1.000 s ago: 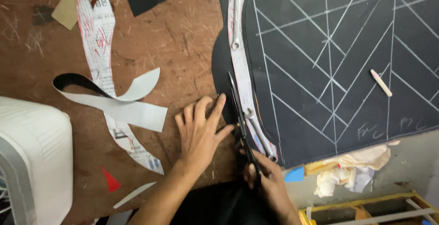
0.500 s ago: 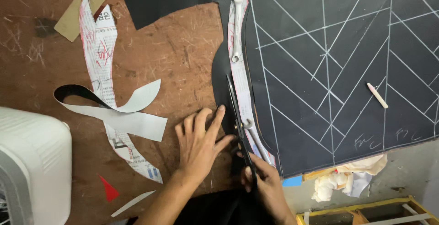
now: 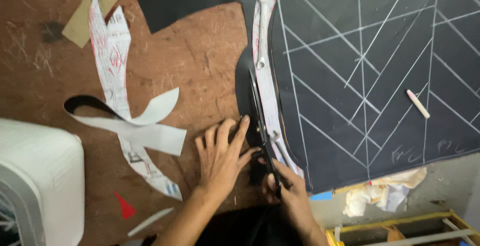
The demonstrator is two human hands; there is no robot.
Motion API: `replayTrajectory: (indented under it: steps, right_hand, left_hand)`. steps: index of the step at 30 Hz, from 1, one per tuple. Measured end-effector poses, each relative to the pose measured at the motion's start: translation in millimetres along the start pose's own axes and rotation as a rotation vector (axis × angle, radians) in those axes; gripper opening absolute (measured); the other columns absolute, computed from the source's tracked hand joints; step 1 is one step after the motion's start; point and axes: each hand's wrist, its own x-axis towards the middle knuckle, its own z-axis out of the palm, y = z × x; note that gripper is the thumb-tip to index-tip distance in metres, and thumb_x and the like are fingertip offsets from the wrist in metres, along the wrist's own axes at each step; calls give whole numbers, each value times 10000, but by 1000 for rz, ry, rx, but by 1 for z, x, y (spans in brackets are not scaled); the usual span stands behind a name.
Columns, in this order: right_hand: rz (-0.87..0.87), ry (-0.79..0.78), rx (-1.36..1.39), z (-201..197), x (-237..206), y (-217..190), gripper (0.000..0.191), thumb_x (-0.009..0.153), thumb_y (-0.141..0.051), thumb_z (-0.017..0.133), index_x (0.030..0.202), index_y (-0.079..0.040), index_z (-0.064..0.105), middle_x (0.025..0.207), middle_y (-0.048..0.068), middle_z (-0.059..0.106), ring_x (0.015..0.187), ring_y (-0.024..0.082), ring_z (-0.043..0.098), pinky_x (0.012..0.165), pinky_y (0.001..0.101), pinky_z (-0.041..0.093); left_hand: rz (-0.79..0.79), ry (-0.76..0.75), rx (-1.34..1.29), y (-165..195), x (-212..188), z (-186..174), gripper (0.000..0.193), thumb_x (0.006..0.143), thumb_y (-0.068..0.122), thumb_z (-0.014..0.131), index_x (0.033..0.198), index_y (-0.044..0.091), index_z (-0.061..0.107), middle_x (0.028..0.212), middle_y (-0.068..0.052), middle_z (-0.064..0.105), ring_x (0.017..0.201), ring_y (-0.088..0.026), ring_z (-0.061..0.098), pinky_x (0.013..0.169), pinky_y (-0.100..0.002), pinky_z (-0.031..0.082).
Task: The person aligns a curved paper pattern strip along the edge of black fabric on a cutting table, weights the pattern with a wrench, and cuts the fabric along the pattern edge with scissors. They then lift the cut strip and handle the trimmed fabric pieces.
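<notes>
Clearly my right hand (image 3: 285,188) is clamped on the black-handled scissors (image 3: 260,121); my left hand (image 3: 222,156), fingers apart, flattens limp thin black fabric (image 3: 244,81) just beside them; I'd judge it needs pinning near the blades.

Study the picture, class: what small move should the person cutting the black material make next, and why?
Probably close the scissors and ease them a little farther up the edge of the paper pattern. The right hand grips the handles, the blades lie along that edge, and the left hand presses the black material flat beside them, with uncut edge ahead.
</notes>
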Motion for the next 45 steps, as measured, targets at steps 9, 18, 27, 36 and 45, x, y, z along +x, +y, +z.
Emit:
replayTrajectory:
  steps: [9, 18, 27, 36, 45]
  right_hand:
    - [-33, -18, 37, 13, 11, -14, 512, 941, -317, 653, 1352, -12, 641, 685, 33, 610, 546, 88, 532, 465, 228, 363]
    - [-18, 14, 27, 20, 16, -23, 490, 942, -305, 658, 1340, -19, 666, 696, 27, 627, 537, 72, 526, 464, 218, 365]
    - [-117, -13, 78, 29, 27, -24, 492, 968, -289, 640, 1361, 7, 643, 711, 34, 633, 579, 81, 545, 539, 225, 415]
    - [-46, 7, 139, 35, 28, -23, 506, 951, -262, 642, 1381, 4, 624, 706, 42, 622, 570, 95, 534, 524, 229, 400]
    - [-45, 3, 233, 47, 34, -26, 503, 960, -253, 645, 1369, 38, 620, 735, 50, 625, 602, 99, 538, 555, 232, 431]
  left_hand:
    - [0, -68, -42, -2, 2, -4, 882, 687, 244, 880, 1481, 190, 500, 1321, -88, 478, 1211, -331, 458, 947, -556, 339]
    - [-6, -128, -62, -4, 2, -6, 896, 675, 182, 874, 1487, 166, 494, 1343, -102, 473, 1211, -333, 449, 933, -547, 334]
    - [28, -73, -52, -4, 6, -10, 821, 732, 171, 832, 1482, 167, 499, 1328, -90, 486, 1205, -328, 461, 936, -529, 342]
    - [23, -116, -84, -7, 5, -11, 823, 715, 144, 814, 1475, 157, 499, 1342, -92, 487, 1204, -330, 460, 934, -523, 352]
    - [25, -136, -26, -12, 4, -12, 828, 698, 106, 773, 1478, 165, 501, 1340, -68, 509, 1188, -316, 487, 927, -503, 363]
